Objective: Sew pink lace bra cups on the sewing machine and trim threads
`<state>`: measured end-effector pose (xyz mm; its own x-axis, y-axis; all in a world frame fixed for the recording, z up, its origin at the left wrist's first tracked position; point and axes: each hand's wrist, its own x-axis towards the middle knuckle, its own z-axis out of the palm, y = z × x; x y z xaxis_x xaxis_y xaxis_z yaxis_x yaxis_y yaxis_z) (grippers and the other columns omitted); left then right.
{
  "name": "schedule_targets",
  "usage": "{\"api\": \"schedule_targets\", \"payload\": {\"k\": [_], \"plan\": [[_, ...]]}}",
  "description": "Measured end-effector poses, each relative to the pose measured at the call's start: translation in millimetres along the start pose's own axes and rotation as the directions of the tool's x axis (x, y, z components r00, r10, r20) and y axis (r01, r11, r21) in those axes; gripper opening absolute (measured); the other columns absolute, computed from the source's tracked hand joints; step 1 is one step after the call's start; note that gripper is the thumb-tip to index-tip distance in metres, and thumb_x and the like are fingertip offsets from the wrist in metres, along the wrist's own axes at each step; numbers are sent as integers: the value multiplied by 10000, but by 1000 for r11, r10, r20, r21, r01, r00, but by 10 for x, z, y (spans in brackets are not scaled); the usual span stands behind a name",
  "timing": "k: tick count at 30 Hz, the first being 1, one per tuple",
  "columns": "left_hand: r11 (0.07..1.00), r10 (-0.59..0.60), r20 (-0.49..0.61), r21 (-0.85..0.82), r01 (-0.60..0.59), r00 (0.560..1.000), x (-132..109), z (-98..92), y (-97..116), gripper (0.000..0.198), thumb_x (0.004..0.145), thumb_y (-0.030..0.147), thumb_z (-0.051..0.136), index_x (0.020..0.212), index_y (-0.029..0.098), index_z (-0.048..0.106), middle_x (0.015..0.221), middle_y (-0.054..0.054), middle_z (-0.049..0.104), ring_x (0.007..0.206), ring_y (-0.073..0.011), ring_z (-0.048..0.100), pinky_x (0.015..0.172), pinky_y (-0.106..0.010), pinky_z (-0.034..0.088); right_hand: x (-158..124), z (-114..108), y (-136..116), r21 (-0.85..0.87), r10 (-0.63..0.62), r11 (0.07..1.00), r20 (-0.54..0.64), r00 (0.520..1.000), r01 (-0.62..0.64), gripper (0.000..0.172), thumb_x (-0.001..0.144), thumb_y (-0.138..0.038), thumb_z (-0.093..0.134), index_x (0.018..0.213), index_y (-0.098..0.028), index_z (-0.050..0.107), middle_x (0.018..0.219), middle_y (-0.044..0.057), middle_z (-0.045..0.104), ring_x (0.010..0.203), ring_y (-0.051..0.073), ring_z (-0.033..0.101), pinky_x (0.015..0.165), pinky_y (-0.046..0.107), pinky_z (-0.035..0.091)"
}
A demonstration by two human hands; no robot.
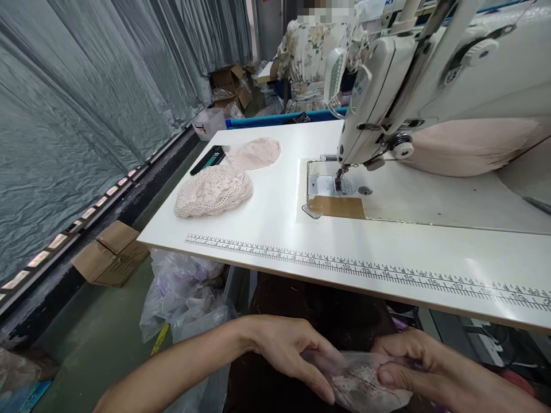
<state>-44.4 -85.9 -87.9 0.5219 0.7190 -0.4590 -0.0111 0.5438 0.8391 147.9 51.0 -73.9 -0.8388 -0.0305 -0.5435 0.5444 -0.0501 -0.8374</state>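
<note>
A sheer, pale lace piece (365, 381) is between my hands over my lap, below the table edge. My right hand (413, 367) grips its right side, thumb on top. My left hand (297, 355) is at its left side with thumb and fingers apart, the fingers partly behind the sheer fabric. On the white table (267, 223) lie a stack of beige lace pieces (214, 191) and a flat pink fabric piece (255, 154). A black and teal card (209, 159) is partly beside them.
A white sewing machine (379, 97) stands on the right of the table, pink fabric (473, 146) under its arm. Plastic bags (181, 292) and a cardboard box (112, 252) are low at the left. A person in a floral top (316, 57) sits beyond the table.
</note>
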Motion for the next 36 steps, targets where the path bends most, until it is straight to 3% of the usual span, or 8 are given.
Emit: {"api": "schedule_targets", "payload": {"k": [2,7,11,18,29,36], "plan": [[999,-10,-65,-35,8,998,60,31,-14,685,471,560,807,1025,174,693,829,0,672,847,-189,616,855,-283,455,2,7,1,2,-2,1000,4,1000,2,399,739,-547,649,643,-172,550,556,-60,356,492,77,307,410,183,250],[982,-96,-217,-183,57,971,160,65,-55,565,422,563,812,826,175,742,677,13,644,654,-124,579,695,-236,474,0,9,9,41,-48,998,-17,999,49,391,748,-496,658,604,-169,501,537,-78,323,511,72,272,478,201,224],[972,-126,-219,-224,76,968,121,52,-28,495,411,505,834,780,186,749,614,31,632,554,-79,535,574,-183,441,-4,5,-21,33,-7,999,-16,1000,7,369,728,-486,668,641,-141,572,577,-47,437,555,87,358,514,203,263],[968,-178,-216,-215,132,960,70,72,-20,544,364,546,821,781,204,748,607,50,640,555,-50,547,593,-148,437,59,49,54,83,-25,996,31,999,22,271,717,-397,692,761,-130,688,687,12,596,655,133,524,612,228,385],[973,-195,-212,-163,163,958,20,56,29,505,377,475,853,792,206,750,617,41,638,562,-81,536,633,-194,458,42,30,129,38,-33,999,4,999,33,183,744,-317,654,710,-138,670,650,-9,569,627,113,487,578,203,347],[973,-183,-177,-172,153,967,27,37,-21,522,449,540,813,848,211,746,652,33,654,599,-75,554,615,-158,451,22,12,137,68,-82,995,59,995,78,284,785,-404,630,730,-128,668,656,-5,552,631,111,479,595,205,354]]}}
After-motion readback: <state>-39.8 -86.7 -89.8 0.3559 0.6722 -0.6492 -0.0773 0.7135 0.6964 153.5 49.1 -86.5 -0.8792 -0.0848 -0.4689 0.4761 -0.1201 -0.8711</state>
